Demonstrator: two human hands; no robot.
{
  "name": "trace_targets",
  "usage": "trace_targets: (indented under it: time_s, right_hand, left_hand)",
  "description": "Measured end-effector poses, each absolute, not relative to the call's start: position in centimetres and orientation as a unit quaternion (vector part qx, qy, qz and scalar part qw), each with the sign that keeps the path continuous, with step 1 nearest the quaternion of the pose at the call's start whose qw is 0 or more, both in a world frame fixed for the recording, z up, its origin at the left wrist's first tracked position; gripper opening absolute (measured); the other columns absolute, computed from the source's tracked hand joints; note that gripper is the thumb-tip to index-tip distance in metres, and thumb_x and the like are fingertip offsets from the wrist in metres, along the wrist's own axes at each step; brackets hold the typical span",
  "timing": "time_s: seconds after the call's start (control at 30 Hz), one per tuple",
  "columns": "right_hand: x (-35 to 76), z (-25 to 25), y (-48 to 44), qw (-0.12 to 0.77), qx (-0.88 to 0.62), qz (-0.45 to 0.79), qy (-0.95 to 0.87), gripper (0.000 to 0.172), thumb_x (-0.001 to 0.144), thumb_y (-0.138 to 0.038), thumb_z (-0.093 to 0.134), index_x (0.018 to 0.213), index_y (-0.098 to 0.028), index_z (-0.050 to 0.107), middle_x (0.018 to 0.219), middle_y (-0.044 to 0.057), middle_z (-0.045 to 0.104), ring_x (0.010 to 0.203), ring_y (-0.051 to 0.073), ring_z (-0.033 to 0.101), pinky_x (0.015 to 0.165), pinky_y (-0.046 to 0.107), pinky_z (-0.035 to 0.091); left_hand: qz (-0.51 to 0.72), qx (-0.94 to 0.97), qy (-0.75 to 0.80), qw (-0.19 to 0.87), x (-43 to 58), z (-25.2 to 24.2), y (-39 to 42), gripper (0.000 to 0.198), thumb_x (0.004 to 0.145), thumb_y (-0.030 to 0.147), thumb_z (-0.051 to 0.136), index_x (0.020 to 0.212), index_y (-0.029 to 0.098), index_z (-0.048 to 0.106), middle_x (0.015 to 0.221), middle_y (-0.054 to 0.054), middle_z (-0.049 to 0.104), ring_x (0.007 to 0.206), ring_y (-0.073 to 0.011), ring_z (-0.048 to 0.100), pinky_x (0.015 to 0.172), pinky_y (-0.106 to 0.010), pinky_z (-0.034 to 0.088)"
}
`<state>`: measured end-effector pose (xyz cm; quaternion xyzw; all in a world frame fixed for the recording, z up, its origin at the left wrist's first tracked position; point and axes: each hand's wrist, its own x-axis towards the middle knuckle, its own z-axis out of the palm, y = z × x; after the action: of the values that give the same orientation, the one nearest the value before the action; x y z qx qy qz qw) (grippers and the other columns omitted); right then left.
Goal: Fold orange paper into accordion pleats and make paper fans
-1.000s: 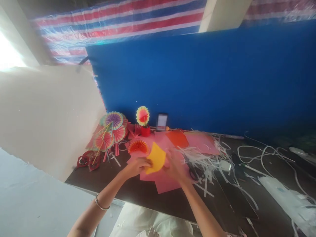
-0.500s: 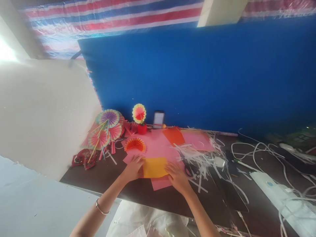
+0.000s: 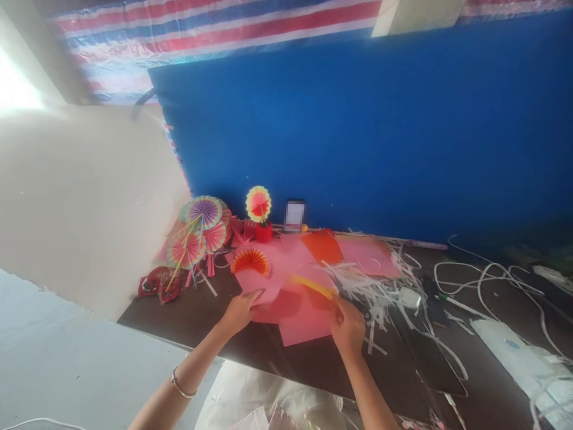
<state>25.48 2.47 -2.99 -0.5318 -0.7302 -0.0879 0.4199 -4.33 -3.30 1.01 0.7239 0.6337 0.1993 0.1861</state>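
Pinched in my right hand [image 3: 348,325] is the yellow paper [image 3: 313,285], lifted and seen nearly edge-on above the pink sheets [image 3: 298,331]. My left hand [image 3: 239,310] is at the left edge of those pink sheets, with its fingers apart and not on the yellow paper. Just beyond my left hand lies a folded red-orange paper fan [image 3: 251,262]. An orange sheet [image 3: 322,246] rests on the pink paper farther back.
Several round paper fans [image 3: 203,214] lie at the left, near a red pot [image 3: 264,232] holding another fan. White paper strips [image 3: 367,286] are heaped to the right, beside cables [image 3: 481,272] and a white power strip [image 3: 505,340]. A blue board [image 3: 358,131] stands behind.
The yellow paper has come up from lying flat under both hands and is now tilted in my right hand. My left hand has let go of it. The view has shifted slightly.
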Motion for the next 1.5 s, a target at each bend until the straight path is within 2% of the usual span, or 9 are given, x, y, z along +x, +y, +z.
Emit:
trace_targets:
  time_s: [0.13,0.3,0.47,0.63,0.8,0.9,1.23,1.4,1.5]
  right_hand:
    - [25.8,-1.5,2.4,0.45,-0.533,-0.085,-0.711,0.033,0.088,-0.022,0.036,0.11,-0.013,0.06,0.087,0.014,0.068,0.081,0.025,0.063,0.073,0.038,0.049]
    - [26.7,1.4,3.7,0.493,-0.544,-0.112,-0.669,0.031,0.089,-0.023,0.039,0.108,-0.012,0.061,0.087,0.017,0.068,0.081,0.026,0.064,0.072,0.036,0.049]
    - [26.1,2.1,5.4,0.534,-0.489,-0.089,-0.684,0.028,0.087,-0.023,0.042,0.102,-0.016,0.065,0.091,0.013,0.069,0.084,0.024,0.065,0.076,0.036,0.051]
    - [23.0,0.3,6.4,0.435,-0.402,0.037,-0.805,0.031,0.083,-0.017,0.041,0.103,-0.018,0.064,0.107,0.008,0.066,0.103,0.024,0.059,0.093,0.045,0.045]
    - [20.6,-1.6,7.3,0.316,-0.415,0.119,-0.845,0.036,0.075,-0.01,0.04,0.095,-0.022,0.068,0.105,0.007,0.068,0.102,0.022,0.06,0.094,0.041,0.046]
    - [20.3,-2.2,7.4,0.308,-0.425,0.129,-0.842,0.037,0.074,-0.011,0.041,0.096,-0.019,0.068,0.103,0.008,0.068,0.099,0.022,0.062,0.091,0.042,0.048]
    - [21.9,-2.2,7.2,0.327,-0.452,0.198,-0.806,0.026,0.077,-0.02,0.048,0.094,-0.018,0.067,0.103,0.01,0.068,0.097,0.025,0.062,0.09,0.046,0.047]
    - [22.3,-1.4,7.3,0.37,-0.465,0.261,-0.761,0.018,0.077,-0.029,0.055,0.084,-0.02,0.069,0.092,0.009,0.07,0.087,0.024,0.064,0.083,0.043,0.05]
    - [22.3,-0.9,7.4,0.434,-0.475,0.314,-0.699,0.02,0.076,-0.037,0.058,0.08,-0.02,0.069,0.086,0.008,0.07,0.083,0.024,0.064,0.08,0.041,0.051]
  left_hand:
    - [0.186,0.797,0.523,0.239,-3.5,1.3,-3.5,0.069,0.069,0.05,0.066,0.13,0.026,0.044,0.132,-0.009,0.05,0.118,-0.026,0.05,0.095,-0.035,0.042]
    - [0.179,0.854,0.435,0.224,-3.5,2.1,-3.9,0.027,0.082,0.037,0.055,0.106,0.025,0.062,0.128,-0.004,0.053,0.125,-0.0205,0.042,0.106,-0.034,0.032]
    - [0.177,0.861,0.453,0.149,-3.0,1.6,-3.6,0.025,0.09,0.03,0.042,0.103,0.023,0.061,0.12,-0.004,0.056,0.121,-0.0186,0.045,0.106,-0.036,0.032]
    - [0.152,0.822,0.543,0.082,-3.0,0.3,-2.5,0.034,0.084,0.029,0.049,0.116,0.018,0.053,0.128,-0.013,0.048,0.127,-0.0265,0.038,0.102,-0.043,0.036]
    - [0.161,0.772,0.612,0.068,-3.9,-0.2,-2.4,0.034,0.081,0.02,0.05,0.115,0.015,0.052,0.134,-0.016,0.042,0.126,-0.0287,0.038,0.097,-0.042,0.041]
    - [0.18,0.748,0.637,0.045,-3.6,-0.1,-1.9,0.035,0.083,0.019,0.046,0.117,0.016,0.05,0.136,-0.016,0.039,0.122,-0.0277,0.042,0.091,-0.042,0.045]
    - [0.114,0.868,0.481,0.04,-1.2,0.6,3.4,0.033,0.079,0.002,0.041,0.105,0.014,0.058,0.104,-0.011,0.063,0.103,-0.0224,0.056,0.09,-0.039,0.044]
    - [0.266,0.79,0.53,0.156,-1.8,1.1,3.0,0.038,0.075,0.002,0.044,0.106,0.018,0.06,0.102,-0.007,0.066,0.094,-0.0186,0.06,0.085,-0.034,0.047]
    - [0.383,0.707,0.556,0.21,-2.0,1.7,2.7,0.025,0.077,0.011,0.048,0.094,0.018,0.065,0.095,-0.007,0.066,0.087,-0.0176,0.061,0.079,-0.031,0.049]
